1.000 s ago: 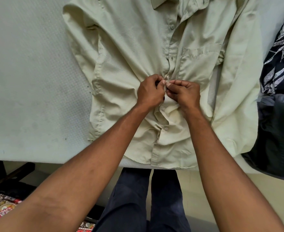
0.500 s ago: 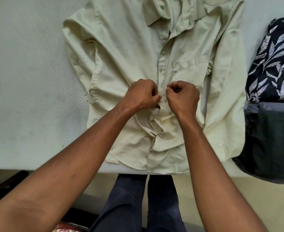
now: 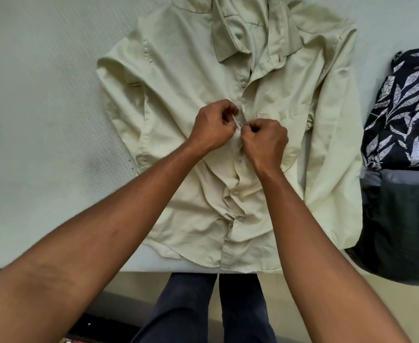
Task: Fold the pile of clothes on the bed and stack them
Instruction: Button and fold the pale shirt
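a pale green shirt (image 3: 191, 100) lies front-up on the bed (image 3: 42, 120), collar away from the person, its hem at the near edge of the mattress. both hands meet over the button placket at mid-chest. the left hand (image 3: 212, 127) has its fingers curled and pinches the fabric edge on its side of the placket; the right hand (image 3: 265, 142), also curled, pinches the facing edge, just below the chest pocket (image 3: 290, 120). the two hands touch at the fingertips, with a small fold of cloth raised between them. below the hands the front is rumpled. to the right, touching the shirt's sleeve, lie a dark leaf-print garment (image 3: 406, 107) and a dark grey garment (image 3: 401, 219).
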### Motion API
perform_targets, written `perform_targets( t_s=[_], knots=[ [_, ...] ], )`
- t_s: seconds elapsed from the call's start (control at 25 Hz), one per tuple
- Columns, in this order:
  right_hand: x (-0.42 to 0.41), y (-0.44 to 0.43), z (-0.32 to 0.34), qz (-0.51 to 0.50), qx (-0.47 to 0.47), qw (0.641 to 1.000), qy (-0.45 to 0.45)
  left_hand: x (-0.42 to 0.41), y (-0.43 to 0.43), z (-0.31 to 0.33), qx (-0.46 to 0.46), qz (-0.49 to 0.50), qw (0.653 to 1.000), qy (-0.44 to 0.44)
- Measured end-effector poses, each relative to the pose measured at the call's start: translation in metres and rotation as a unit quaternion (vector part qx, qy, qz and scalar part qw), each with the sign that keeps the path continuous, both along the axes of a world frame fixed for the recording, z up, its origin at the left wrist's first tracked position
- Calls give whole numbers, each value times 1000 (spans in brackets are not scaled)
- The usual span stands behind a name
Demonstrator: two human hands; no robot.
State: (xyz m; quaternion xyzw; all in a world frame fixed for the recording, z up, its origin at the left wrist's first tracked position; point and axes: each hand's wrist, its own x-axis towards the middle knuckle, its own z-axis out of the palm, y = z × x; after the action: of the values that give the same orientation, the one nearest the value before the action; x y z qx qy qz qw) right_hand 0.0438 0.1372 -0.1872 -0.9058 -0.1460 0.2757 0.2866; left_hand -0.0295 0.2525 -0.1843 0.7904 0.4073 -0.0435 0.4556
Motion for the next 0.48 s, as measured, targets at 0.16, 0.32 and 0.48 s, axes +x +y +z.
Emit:
perform_targets(
  t_s=[0.16, 0.32, 0.48],
  knots=[
    [5, -9, -10, -188, 97, 965, 156, -1, -2, -5, 4, -6, 1000, -9],
    [-3, -6, -9, -181, 115, 972, 101, 1, -4, -7, 68, -73, 995, 8],
    [-7, -4, -12, -154, 112, 978, 87, 7, -11, -6, 105, -90, 988, 66]
  ],
)
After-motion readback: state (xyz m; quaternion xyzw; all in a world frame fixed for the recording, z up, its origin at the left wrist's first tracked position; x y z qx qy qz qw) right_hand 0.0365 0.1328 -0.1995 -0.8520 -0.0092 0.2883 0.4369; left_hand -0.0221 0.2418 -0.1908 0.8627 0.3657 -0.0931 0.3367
